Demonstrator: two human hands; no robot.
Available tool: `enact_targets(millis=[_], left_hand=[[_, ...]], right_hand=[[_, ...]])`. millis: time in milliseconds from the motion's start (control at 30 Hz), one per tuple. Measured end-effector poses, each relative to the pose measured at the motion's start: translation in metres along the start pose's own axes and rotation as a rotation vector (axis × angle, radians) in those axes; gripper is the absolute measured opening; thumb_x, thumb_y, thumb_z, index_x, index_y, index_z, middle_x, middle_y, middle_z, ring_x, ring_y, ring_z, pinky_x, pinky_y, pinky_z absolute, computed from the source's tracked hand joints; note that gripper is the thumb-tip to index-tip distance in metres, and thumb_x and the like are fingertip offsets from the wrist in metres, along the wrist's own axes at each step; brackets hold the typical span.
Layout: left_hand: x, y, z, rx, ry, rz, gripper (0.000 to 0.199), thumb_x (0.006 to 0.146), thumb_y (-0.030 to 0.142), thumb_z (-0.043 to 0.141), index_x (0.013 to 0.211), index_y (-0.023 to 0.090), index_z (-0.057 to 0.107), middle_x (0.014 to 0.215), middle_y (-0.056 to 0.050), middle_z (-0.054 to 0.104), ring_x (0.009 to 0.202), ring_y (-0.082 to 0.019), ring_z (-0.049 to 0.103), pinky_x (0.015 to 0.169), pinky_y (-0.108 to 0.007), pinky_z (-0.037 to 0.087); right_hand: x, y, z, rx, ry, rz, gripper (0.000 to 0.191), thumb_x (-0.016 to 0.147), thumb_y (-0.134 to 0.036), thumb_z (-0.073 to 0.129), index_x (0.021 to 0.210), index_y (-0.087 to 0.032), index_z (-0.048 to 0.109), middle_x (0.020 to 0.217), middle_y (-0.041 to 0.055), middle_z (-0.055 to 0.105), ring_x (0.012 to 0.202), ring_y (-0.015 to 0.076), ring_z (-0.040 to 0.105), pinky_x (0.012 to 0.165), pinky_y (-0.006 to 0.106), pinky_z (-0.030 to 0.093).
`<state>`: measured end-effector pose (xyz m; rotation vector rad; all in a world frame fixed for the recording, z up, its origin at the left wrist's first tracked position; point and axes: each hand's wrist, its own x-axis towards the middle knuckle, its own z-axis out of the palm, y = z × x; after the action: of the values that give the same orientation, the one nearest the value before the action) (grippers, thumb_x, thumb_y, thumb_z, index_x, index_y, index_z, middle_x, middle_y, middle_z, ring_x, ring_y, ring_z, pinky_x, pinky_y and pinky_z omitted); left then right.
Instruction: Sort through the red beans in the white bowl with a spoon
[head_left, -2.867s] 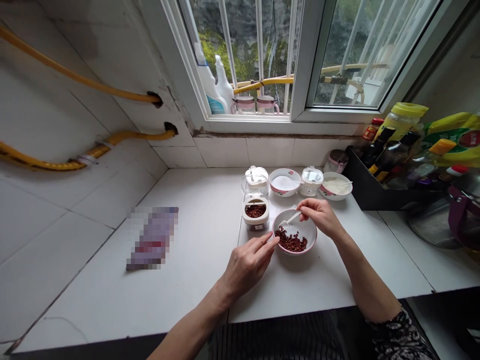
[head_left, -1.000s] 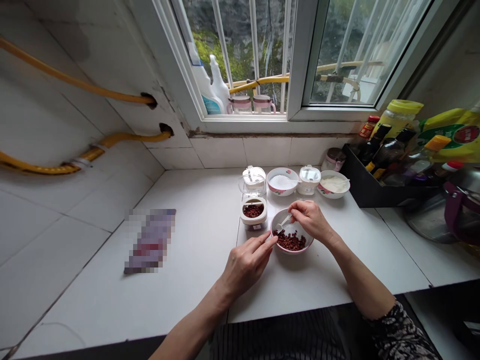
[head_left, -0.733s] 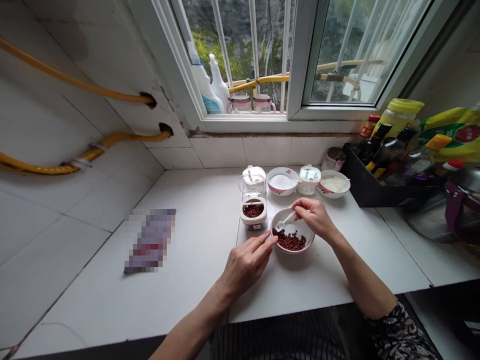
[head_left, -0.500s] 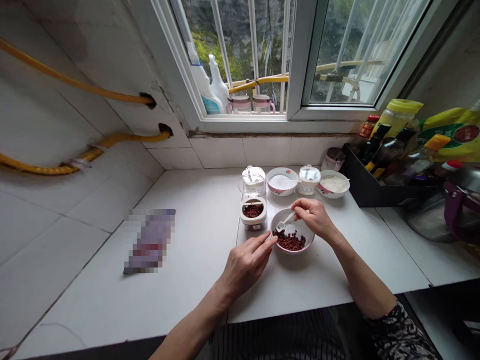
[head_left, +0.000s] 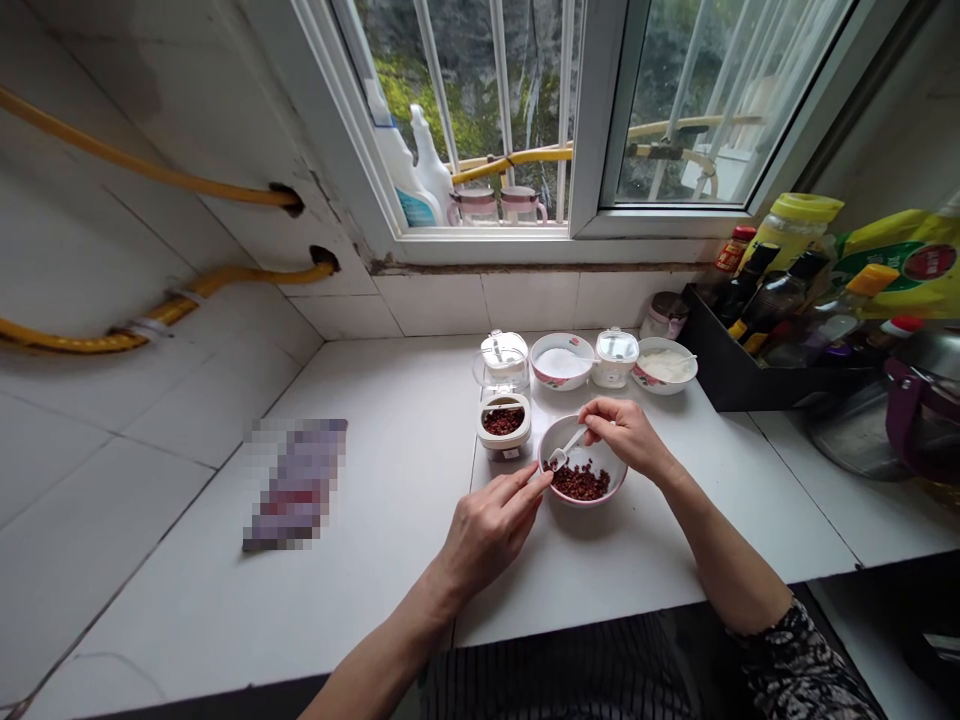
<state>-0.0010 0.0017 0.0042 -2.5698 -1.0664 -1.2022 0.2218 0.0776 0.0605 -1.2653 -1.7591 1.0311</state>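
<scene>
2 bare hands at 1 white bowl (head_left: 553, 438) with a pink rim, standing on the white counter (head_left: 397, 450), right of its middle, between front and back edges. Small dark red grains (head_left: 581, 483) lie in the bowl, gathered toward its near side. Left hand (head_left: 487, 530): fingers stretched out, tips touching the bowl's left rim; thumb hidden, so cannot tell if the rim is pinched. Right hand (head_left: 626, 438): fingers closed on the handle of 1 white spoon (head_left: 571, 442), tilted, its scoop down inside the bowl's left part, by the grains.

Just left of the bowl, 1 jar (head_left: 504, 420) of similar grains, with a pale bar across its mouth. Behind that, toward the back edge, 1 white-topped container (head_left: 504, 350). Rightward from it along the back: 1 floral bowl of white contents (head_left: 562, 380), 1 clear-lidded container (head_left: 615, 358), 1 bowl of off-white contents (head_left: 664, 385). Toward the back right corner, 1 black box (head_left: 772, 385) with several bottles. Near the left edge, 1 purplish packet (head_left: 300, 480), pixelated, lying well apart from both hands.
</scene>
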Motion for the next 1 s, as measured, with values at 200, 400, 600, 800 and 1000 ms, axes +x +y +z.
enact_targets(millis=[200, 400, 600, 800, 1000], left_hand=[[0.0, 0.0, -0.001, -0.003, -0.001, -0.003, 0.033, 0.097, 0.013, 0.051, 0.127, 0.018, 0.062, 0.115, -0.011, 0.071, 0.092, -0.019, 0.072, 0.073, -0.028, 0.061], [0.0, 0.0, 0.0, 0.0, 0.004, -0.003, 0.032, 0.096, 0.013, 0.051, 0.125, 0.017, 0.063, 0.115, -0.012, 0.071, 0.092, -0.019, 0.072, 0.072, -0.029, 0.062], [0.001, 0.001, 0.001, 0.006, 0.0, 0.003, 0.029, 0.096, 0.012, 0.051, 0.122, 0.014, 0.064, 0.115, -0.013, 0.071, 0.09, -0.02, 0.072, 0.071, -0.03, 0.061], [0.001, 0.002, 0.001, 0.01, 0.004, -0.003, 0.028, 0.096, 0.012, 0.05, 0.121, 0.014, 0.064, 0.115, -0.013, 0.071, 0.09, -0.02, 0.072, 0.071, -0.03, 0.061], [-0.001, 0.001, 0.003, 0.012, -0.006, -0.013, 0.03, 0.097, 0.014, 0.05, 0.124, 0.017, 0.063, 0.117, -0.012, 0.071, 0.091, -0.019, 0.071, 0.073, -0.028, 0.061]], right_hand=[[0.0, 0.002, -0.003, -0.029, 0.051, 0.004, 0.016, 0.078, -0.026, 0.052, 0.076, -0.019, 0.065, 0.058, 0.0006, 0.067, 0.058, 0.0149, 0.06, 0.062, 0.026, 0.048], [0.001, 0.0, -0.003, 0.036, 0.076, 0.033, 0.015, 0.076, -0.026, 0.054, 0.074, -0.018, 0.066, 0.056, 0.0004, 0.066, 0.056, 0.0146, 0.059, 0.061, 0.027, 0.047], [0.006, 0.0, -0.005, 0.262, 0.089, 0.092, 0.015, 0.07, -0.032, 0.062, 0.072, -0.018, 0.067, 0.053, 0.0004, 0.065, 0.054, 0.0136, 0.056, 0.059, 0.028, 0.046], [0.01, 0.004, -0.007, 0.341, 0.093, 0.11, 0.019, 0.067, -0.035, 0.068, 0.073, -0.017, 0.068, 0.054, 0.0009, 0.065, 0.053, 0.013, 0.055, 0.059, 0.028, 0.045], [0.013, 0.003, -0.003, 0.369, 0.147, 0.067, 0.027, 0.069, -0.042, 0.072, 0.076, -0.017, 0.068, 0.058, 0.0021, 0.068, 0.056, 0.0139, 0.057, 0.061, 0.029, 0.048]])
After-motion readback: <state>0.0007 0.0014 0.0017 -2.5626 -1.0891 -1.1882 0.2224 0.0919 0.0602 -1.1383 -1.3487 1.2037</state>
